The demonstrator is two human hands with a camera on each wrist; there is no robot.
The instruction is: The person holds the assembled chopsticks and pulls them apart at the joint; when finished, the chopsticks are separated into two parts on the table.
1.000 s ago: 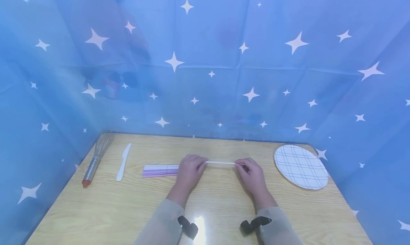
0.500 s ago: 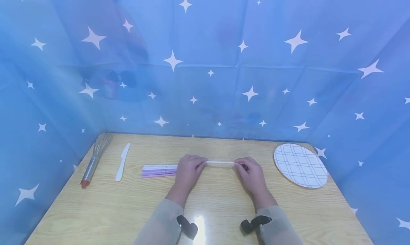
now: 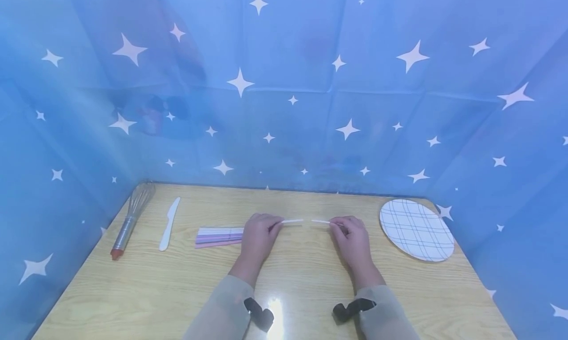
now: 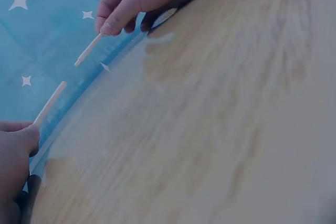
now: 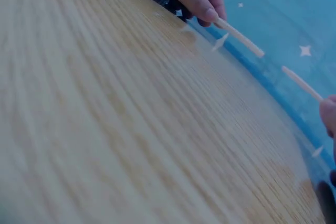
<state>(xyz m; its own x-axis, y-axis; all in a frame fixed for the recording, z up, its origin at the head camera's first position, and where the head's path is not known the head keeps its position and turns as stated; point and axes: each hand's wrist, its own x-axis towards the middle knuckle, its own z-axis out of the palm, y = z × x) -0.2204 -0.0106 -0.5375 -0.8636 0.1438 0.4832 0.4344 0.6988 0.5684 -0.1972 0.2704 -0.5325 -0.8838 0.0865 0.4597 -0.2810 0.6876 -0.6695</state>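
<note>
In the head view my left hand (image 3: 261, 235) pinches one half of a thin white stick (image 3: 293, 221) between thumb and fingers. My right hand (image 3: 352, 236) pinches the other half (image 3: 320, 221), with a short gap between the facing ends. The left wrist view shows a blunt end on the left half (image 4: 51, 102); a slightly narrower tip ends the right half (image 4: 87, 51). Both pieces are held just above the wooden table (image 3: 306, 271). Beside the left hand, partly hidden by it, lies a row of white, purple and pink sticks (image 3: 218, 237) with joints midway.
A whisk (image 3: 132, 219) with a red handle end lies at the table's left edge. To its right is a white plastic knife (image 3: 170, 224). An oval white plate (image 3: 417, 230) with blue checked lines sits at the right. Blue star-printed cloth (image 3: 284, 118) surrounds the table.
The white stick, whole between both hands before, is now parted into two pieces in the middle. The hands have drawn slightly away from each other, left hand leftward and right hand rightward.
</note>
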